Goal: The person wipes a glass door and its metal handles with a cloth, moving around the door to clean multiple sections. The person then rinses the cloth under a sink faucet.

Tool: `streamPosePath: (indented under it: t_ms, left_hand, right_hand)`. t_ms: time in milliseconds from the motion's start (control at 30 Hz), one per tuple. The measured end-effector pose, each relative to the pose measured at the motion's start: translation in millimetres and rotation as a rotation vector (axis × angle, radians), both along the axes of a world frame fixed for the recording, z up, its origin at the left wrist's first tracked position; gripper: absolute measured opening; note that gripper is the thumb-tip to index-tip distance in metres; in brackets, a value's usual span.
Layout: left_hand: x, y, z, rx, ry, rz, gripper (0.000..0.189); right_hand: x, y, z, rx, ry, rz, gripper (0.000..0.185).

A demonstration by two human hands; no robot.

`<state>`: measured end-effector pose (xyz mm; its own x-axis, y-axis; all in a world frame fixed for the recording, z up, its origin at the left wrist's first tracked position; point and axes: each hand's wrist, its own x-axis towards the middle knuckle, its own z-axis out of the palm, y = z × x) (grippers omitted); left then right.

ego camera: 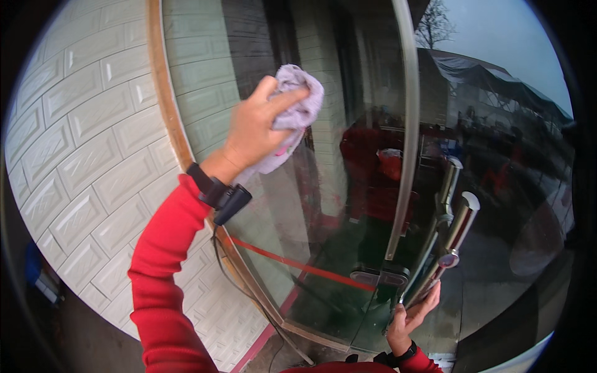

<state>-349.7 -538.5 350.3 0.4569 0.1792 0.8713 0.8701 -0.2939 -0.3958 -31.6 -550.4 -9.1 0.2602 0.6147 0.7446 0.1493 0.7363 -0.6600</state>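
Note:
My left hand holds a crumpled light purple cloth against the glass panel at the upper middle of the view. Part of the cloth hangs below the palm. Lower right, my right hand grips the lower end of a shiny metal door handle, fingers wrapped round the bar. Behind that bar a second, similar bar shows in or through the glass. A black device with a cable is strapped to my left wrist. Both sleeves are red.
White brick-pattern wall panels and a wooden frame border the glass on the left. A red strip crosses the lower glass towards a metal lock. A vertical metal edge strip runs beside the handle. Reflections cover the glass.

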Motion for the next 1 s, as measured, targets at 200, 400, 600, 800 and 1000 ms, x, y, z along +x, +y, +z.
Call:
streamPosePath:
  t_ms: [200,400,600,800,1000]
  left_hand:
    - [30.1,14.1,63.2,0.173,-0.200,0.010,0.043]
    - [101.7,36.2,57.3,0.267,-0.127,-0.009,0.043]
    - [142.4,27.4,30.7,0.136,0.018,-0.054,0.049]
    - [144.8,21.4,-51.7,0.016,-0.030,-0.005,0.057]
    - [147.5,-0.2,-172.4,-0.243,-0.069,0.114,0.055]
  right_hand:
    - [-0.7,1.9,-5.4,0.027,-0.013,0.011,0.089]
    - [9.4,4.0,-7.6,0.054,-0.094,0.058,0.095]
    - [19.9,4.5,-5.5,0.057,-0.114,0.144,0.096]
    - [31.7,6.6,-4.2,0.044,-0.113,0.238,0.091]
    - [46.1,10.7,-2.2,0.082,-0.165,0.340,0.086]
